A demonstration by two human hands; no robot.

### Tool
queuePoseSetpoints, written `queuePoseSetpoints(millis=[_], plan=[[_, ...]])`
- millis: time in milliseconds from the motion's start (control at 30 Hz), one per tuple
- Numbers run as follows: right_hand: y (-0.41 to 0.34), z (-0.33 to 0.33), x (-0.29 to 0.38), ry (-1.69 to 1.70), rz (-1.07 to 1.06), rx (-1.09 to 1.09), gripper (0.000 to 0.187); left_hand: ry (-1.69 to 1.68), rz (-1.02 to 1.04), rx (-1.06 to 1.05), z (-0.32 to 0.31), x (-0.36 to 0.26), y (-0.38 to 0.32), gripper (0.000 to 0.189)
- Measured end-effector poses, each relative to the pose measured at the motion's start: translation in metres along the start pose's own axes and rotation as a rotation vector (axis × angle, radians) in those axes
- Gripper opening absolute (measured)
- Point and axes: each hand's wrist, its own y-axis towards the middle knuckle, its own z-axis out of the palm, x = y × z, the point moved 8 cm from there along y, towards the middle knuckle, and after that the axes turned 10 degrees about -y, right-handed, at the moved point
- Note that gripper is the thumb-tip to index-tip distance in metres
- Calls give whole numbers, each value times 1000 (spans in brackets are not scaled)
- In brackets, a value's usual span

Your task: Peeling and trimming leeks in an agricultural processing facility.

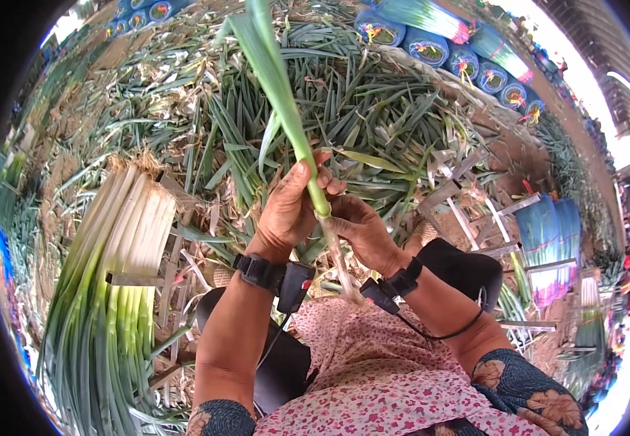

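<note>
One long green onion [295,122] is held up in front of me, its green leaves pointing away and its roots toward my lap. My left hand [293,204] grips the green stalk. Just below it, my right hand [361,231] pinches the stem where green meets the pale, brownish lower part. The root end lies above a pink floral apron [369,349]. A wristband with a small black device sits on each wrist. To the left, a stack of long green onions [129,229] rests on a metal rack, roots away from me.
A heap of green onion leaves [337,103] spreads ahead. Blue-wrapped bundles [426,46] line the upper right, and more blue bundles [549,240] are at the right. Metal rack bars [443,196] stand beside my right knee. A metal bar [135,279] holds the left stack.
</note>
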Motion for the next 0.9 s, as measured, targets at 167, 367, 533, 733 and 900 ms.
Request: queuePoseSetpoints(millis=[167,367,533,733,900], plan=[[10,13,-1,56,47,59,16,-56,-49,24,4,-8,-2,45],[7,27,2,6,22,109,14,-23,-13,55,4,-17,-12,41],[-2,47,11,-80,57,121,7,-42,-5,60,6,-23,-24,38],[-12,38,34,-197,-265,-31,15,-23,7,-41,3,-26,-22,30],[-31,36,32,-442,-189,131,18,65,233,-197,-25,-66,-22,18]])
